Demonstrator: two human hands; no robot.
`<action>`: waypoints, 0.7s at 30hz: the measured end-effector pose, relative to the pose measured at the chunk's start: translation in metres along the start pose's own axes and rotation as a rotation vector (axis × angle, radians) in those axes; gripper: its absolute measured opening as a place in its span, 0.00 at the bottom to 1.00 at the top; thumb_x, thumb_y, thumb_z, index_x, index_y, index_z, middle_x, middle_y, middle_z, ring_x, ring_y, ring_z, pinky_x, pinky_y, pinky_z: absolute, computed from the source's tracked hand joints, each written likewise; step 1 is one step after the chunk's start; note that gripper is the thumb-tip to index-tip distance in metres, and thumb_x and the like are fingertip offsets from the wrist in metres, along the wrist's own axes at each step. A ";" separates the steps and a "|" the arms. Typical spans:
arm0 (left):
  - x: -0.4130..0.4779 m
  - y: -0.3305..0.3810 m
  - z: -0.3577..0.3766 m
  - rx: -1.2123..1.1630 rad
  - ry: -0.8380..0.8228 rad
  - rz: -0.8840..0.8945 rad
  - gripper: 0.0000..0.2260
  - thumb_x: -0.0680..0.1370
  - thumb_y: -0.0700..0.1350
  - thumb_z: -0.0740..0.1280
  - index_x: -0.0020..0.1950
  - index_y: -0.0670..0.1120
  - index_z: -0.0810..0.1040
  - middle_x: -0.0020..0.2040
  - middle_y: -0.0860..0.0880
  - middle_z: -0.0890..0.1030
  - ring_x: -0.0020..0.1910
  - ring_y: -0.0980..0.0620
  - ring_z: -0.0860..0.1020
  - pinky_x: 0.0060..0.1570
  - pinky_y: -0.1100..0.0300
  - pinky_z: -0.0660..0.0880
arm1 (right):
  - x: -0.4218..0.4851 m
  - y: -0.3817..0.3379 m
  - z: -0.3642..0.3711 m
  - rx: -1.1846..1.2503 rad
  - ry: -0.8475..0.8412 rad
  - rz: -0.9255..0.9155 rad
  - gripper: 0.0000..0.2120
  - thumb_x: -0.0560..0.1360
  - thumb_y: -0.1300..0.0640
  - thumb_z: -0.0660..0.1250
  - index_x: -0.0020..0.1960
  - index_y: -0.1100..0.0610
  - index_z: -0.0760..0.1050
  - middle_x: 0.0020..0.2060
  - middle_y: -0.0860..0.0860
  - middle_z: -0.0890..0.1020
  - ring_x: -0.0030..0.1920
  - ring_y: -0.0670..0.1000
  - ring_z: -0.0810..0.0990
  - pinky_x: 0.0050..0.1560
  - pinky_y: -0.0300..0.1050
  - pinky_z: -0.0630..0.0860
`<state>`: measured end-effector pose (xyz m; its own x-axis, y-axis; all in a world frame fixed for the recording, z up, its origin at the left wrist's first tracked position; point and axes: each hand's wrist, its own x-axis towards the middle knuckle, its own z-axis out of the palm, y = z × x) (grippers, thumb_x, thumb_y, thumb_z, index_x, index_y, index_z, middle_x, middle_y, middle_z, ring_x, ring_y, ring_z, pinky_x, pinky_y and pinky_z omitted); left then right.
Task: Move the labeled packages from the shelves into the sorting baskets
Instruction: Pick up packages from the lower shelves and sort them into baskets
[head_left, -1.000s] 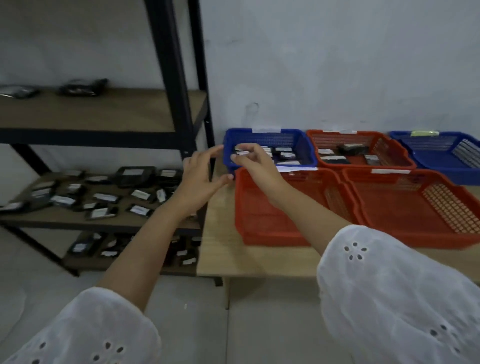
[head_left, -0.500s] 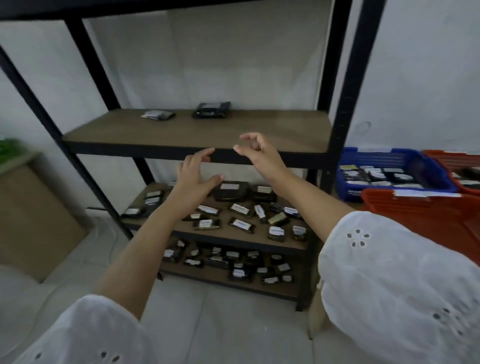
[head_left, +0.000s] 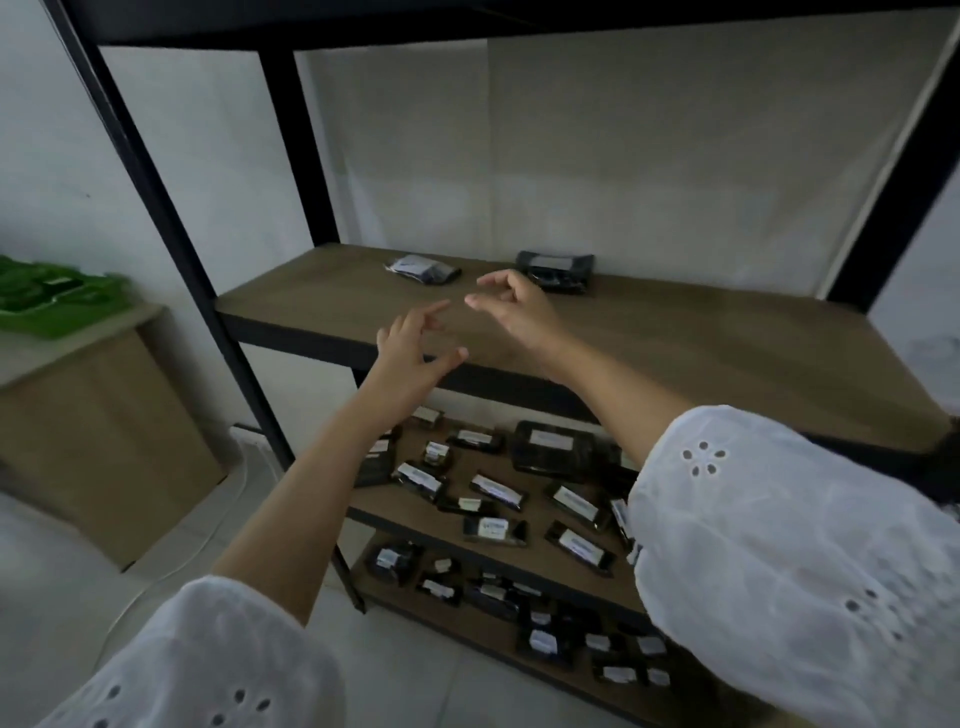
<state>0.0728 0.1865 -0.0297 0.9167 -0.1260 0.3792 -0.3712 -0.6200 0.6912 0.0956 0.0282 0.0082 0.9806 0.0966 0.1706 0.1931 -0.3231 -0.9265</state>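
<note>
— What stands there?
— A black rack (head_left: 156, 182) with a wooden upper shelf (head_left: 675, 332).
— The hands?
— The right hand (head_left: 519, 312) and left hand (head_left: 410, 358) hover over that shelf's front, fingers loosely spread, holding nothing.
— Packages?
— A larger package (head_left: 558, 267) and a small package (head_left: 423, 268) lie at the shelf's back. Many more packages (head_left: 496, 491) lie on the lower shelves (head_left: 379, 506).

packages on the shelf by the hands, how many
2: a small dark white-labelled package at back left; a larger black labelled package right of it, beyond the right hand.
</note>
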 end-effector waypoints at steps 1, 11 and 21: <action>0.008 -0.008 -0.005 -0.019 0.017 -0.018 0.24 0.76 0.48 0.68 0.70 0.55 0.65 0.61 0.50 0.72 0.63 0.51 0.64 0.61 0.56 0.61 | 0.015 0.000 0.006 -0.012 -0.007 0.002 0.15 0.76 0.51 0.66 0.62 0.52 0.71 0.53 0.47 0.71 0.52 0.45 0.70 0.46 0.39 0.66; 0.087 -0.082 -0.057 -0.280 -0.021 0.019 0.22 0.73 0.40 0.72 0.63 0.54 0.70 0.54 0.53 0.76 0.54 0.61 0.74 0.55 0.69 0.70 | 0.129 0.015 0.077 -0.123 0.007 0.077 0.17 0.77 0.56 0.66 0.64 0.58 0.70 0.55 0.51 0.76 0.51 0.48 0.75 0.39 0.32 0.69; 0.149 -0.151 -0.091 -0.310 -0.174 0.117 0.24 0.71 0.39 0.72 0.63 0.56 0.70 0.55 0.55 0.75 0.55 0.59 0.74 0.56 0.63 0.73 | 0.219 0.020 0.135 -0.606 0.203 0.231 0.31 0.75 0.42 0.64 0.72 0.57 0.62 0.68 0.59 0.68 0.68 0.60 0.66 0.67 0.50 0.63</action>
<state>0.2525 0.3317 -0.0219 0.8671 -0.3286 0.3744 -0.4774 -0.3332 0.8131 0.3099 0.1697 -0.0181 0.9746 -0.1979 0.1052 -0.0951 -0.7902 -0.6055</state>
